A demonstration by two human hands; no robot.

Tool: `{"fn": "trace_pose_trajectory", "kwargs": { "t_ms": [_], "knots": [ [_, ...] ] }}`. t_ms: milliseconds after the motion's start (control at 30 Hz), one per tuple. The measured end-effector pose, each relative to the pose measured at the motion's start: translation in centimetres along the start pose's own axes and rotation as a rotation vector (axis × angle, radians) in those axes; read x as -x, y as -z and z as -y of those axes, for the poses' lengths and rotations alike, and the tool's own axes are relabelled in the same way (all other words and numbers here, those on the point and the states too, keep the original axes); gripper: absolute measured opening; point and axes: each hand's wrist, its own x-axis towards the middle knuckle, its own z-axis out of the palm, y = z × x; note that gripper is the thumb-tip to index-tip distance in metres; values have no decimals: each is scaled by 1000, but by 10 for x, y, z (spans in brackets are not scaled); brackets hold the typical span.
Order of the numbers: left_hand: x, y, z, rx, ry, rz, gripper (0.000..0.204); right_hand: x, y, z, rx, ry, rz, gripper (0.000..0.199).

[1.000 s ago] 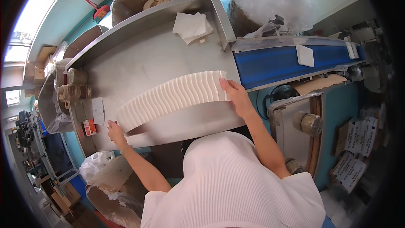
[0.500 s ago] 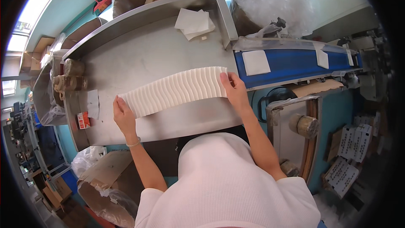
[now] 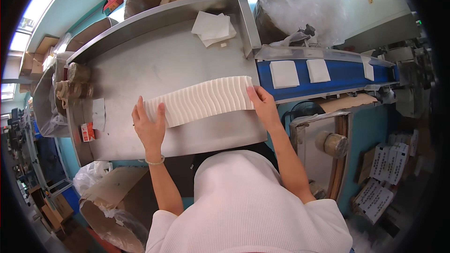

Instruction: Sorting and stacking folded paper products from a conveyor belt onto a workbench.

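Note:
A long fanned row of white folded napkins (image 3: 206,100) stands on the metal work table in front of me, its folds side by side like ribs. My right hand (image 3: 263,105) grips the right end, thumb on the near face and the other fingers partly hidden. At the left end, my left hand (image 3: 151,124) has its fingers and thumb spread apart, over or against the last folds; whether it touches them is hard to tell. A bracelet circles the left wrist.
A blue conveyor belt (image 3: 304,84) runs off to the right, carrying white napkin stacks (image 3: 284,74). Loose white sheets (image 3: 213,28) lie at the table's back. Tape rolls (image 3: 77,89) and a small red-and-white packet (image 3: 87,132) sit at its left edge. A cardboard box (image 3: 115,187) stands below left.
My left hand has opened from its pinch on the row's left end and moved right with fingers spread. My right hand keeps its hold. Farther napkin stacks on the belt have come closer.

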Motion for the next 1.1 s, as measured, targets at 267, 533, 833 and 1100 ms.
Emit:
{"fn": "trace_pose_trajectory", "kwargs": {
  "t_ms": [267, 533, 833, 1100],
  "knots": [
    [2, -3, -9, 38, 15, 16, 67, -5, 24, -5, -350, -193, -176, 43],
    [6, -5, -11, 22, 34, -9, 67, 9, 30, -11, -156, -272, 104, 31],
    [14, -10, -20, 19, 22, -5, 67, 5, 4, 5, 117, 108, 14, 49],
    [16, -14, -28, 37, 18, -11, 66, -3, 34, -8, -351, -227, -158, 40]
  ]
}}
